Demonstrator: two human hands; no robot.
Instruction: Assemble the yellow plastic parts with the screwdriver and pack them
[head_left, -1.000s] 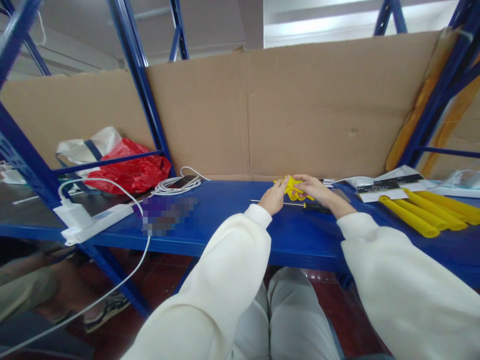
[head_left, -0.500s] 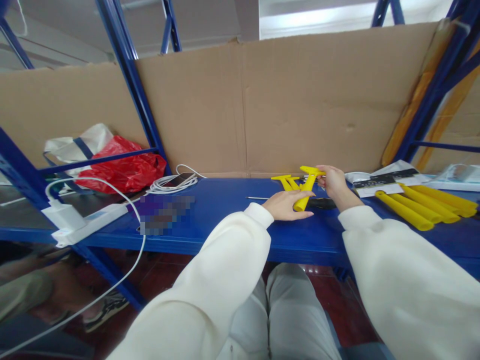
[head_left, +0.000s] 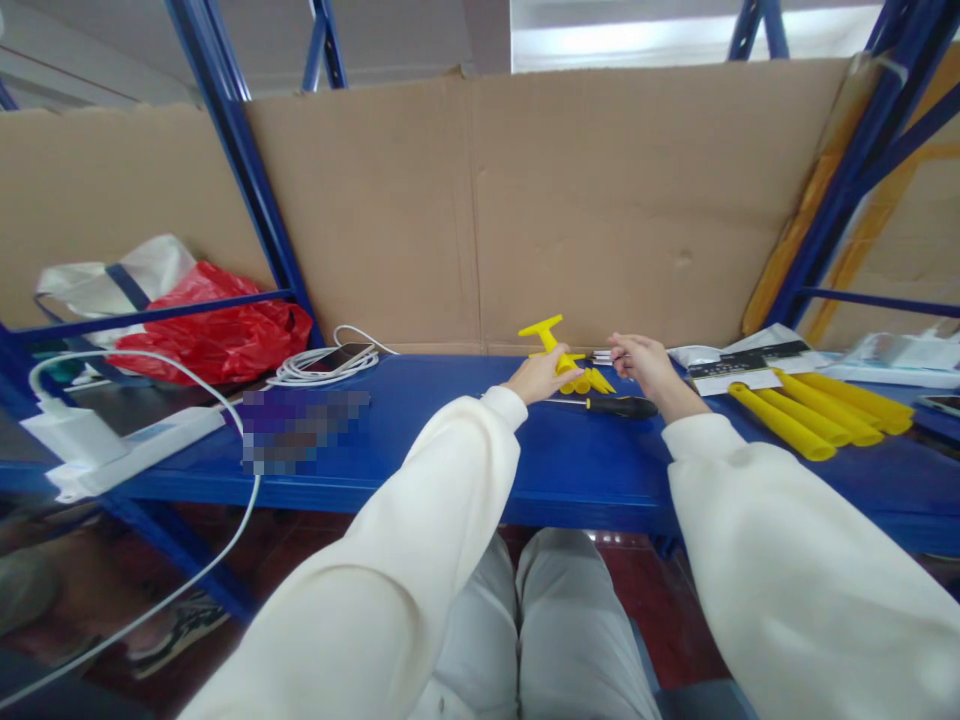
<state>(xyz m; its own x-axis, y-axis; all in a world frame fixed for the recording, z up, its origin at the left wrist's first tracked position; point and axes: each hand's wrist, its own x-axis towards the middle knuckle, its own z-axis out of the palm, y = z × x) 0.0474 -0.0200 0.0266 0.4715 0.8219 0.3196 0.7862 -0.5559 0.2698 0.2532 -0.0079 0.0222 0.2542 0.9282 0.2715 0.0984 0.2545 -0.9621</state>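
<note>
My left hand (head_left: pixel 536 377) grips a yellow T-shaped plastic piece (head_left: pixel 546 335) and holds it upright above the blue shelf (head_left: pixel 465 440). Just to its right, my right hand (head_left: pixel 637 360) has its fingers pinched together over a small thing I cannot make out. Between the two hands more small yellow pieces (head_left: pixel 589 380) lie on the shelf. A screwdriver (head_left: pixel 619 406) with a black and yellow handle lies flat just in front of them, under my right wrist.
Several yellow tubes (head_left: pixel 814 420) lie at the right, beside papers (head_left: pixel 750 358). A phone with a coiled white cable (head_left: pixel 330 362), a red bag (head_left: pixel 214 335) and a white power strip (head_left: pixel 112 440) are at the left. Cardboard (head_left: pixel 585 200) backs the shelf.
The T-shaped piece has passed from my right hand to my left, which now holds it upright. My right hand let go and moved to the small things beside it.
</note>
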